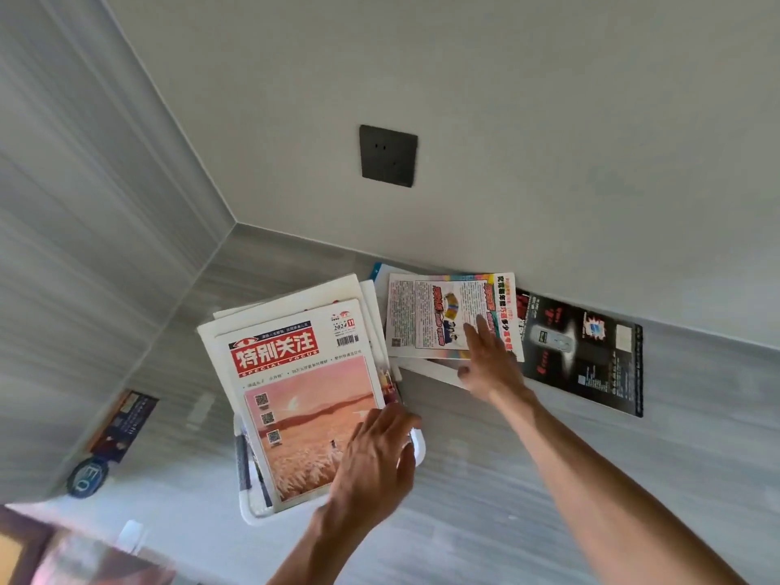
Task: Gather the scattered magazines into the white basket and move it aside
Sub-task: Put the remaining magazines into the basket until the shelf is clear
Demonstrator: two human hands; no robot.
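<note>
Steadying the red-titled magazine (pixel 304 399) in the white basket (pixel 415 451) at centre frame, the left hand (pixel 375 462) lies flat — the right hand (pixel 491 365), fingers spread, presses the colourful magazine (pixel 439 314) beyond it, likely to drag it closer.

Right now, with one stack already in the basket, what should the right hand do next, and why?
Probably grip the colourful magazine under the right hand and lift it onto the stack in the white basket. The fingers already lie flat on it, and it sits nearest; the black magazine lies farther off.
</note>
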